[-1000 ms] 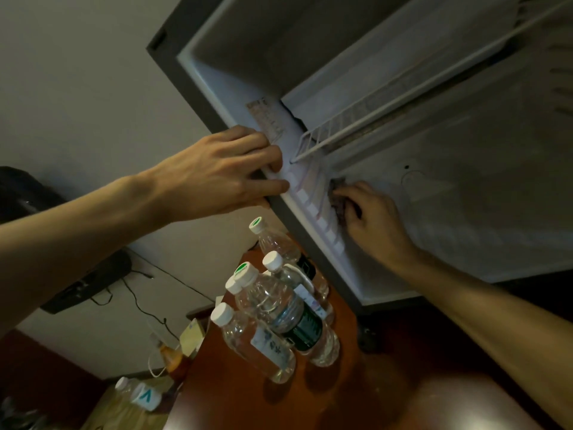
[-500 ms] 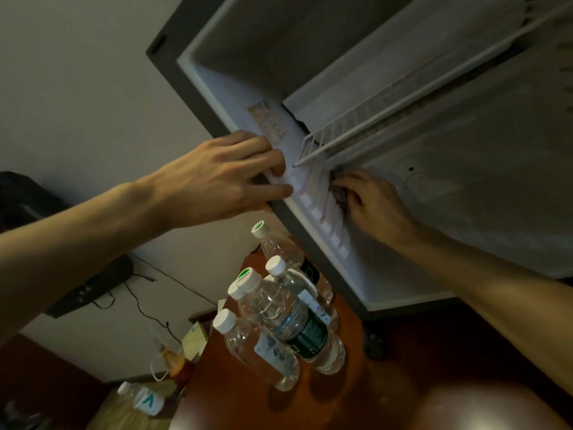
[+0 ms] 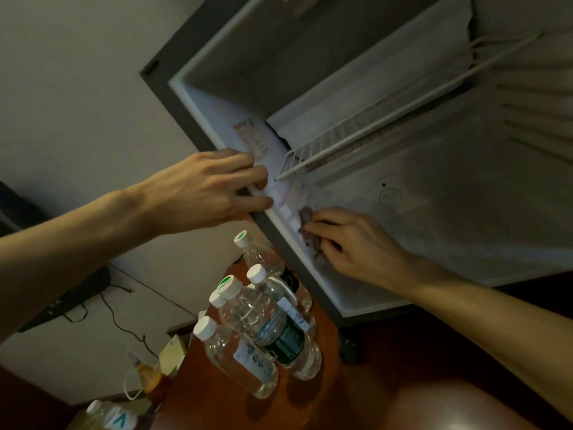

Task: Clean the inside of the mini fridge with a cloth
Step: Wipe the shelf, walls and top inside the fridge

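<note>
The mini fridge (image 3: 310, 293) stands open, its white inside dim and bare apart from a white wire shelf (image 3: 356, 135). My left hand (image 3: 204, 190) grips the fridge's dark left edge, fingers curled over onto the white inner wall. My right hand (image 3: 350, 243) is inside the lower compartment and presses a small dark crumpled cloth (image 3: 308, 231) against the ribbed left inner wall, near its front edge. Most of the cloth is hidden under my fingers.
Several clear water bottles (image 3: 257, 336) with white caps stand on the reddish wooden surface (image 3: 341, 398) just left of the fridge. More bottles (image 3: 108, 417), a small amber bottle (image 3: 152, 380) and a black cable (image 3: 117, 318) on the wall lie at the lower left.
My right hand slid the cloth up the left inner wall toward the shelf, then back down toward the front edge. My left hand kept its grip on the fridge's edge.
</note>
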